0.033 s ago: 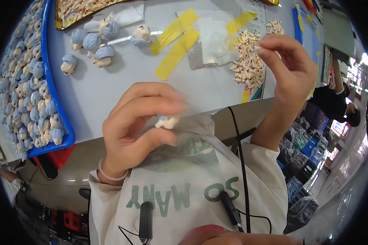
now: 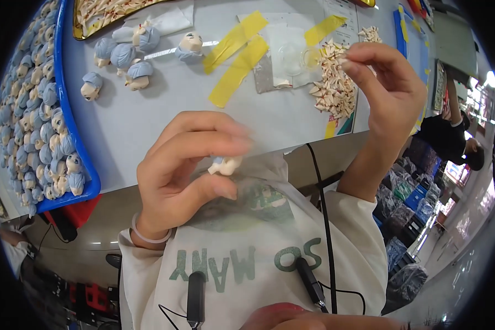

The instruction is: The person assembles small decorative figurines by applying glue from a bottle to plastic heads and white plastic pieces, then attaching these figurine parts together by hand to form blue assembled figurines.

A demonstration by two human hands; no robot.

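Observation:
My left hand (image 2: 176,165) curls around a small doll head (image 2: 225,166), cream with a bit of light blue, near the table's front edge. Its fingers cover most of the head, and the fingertips are a little blurred. On the right, my right hand (image 2: 393,93) is raised beside a pile of small pointed cream pieces (image 2: 335,88) with reddish marks. Thumb and forefinger are pinched together there; whatever is between them is too small to make out. Left of the pile lies a clear round plastic dish (image 2: 292,59).
Several blue-and-cream doll heads (image 2: 123,56) lie at the table's back left. A blue tray (image 2: 71,110) full of them stands at the far left. Yellow tape strips (image 2: 238,71) stick to the table. A gold-rimmed tray (image 2: 78,27) holds more pointed pieces. A black cable (image 2: 325,220) hangs in front.
My right hand has shifted very slightly to the left, its fingers still pinched. The left hand and the doll head are almost unmoved.

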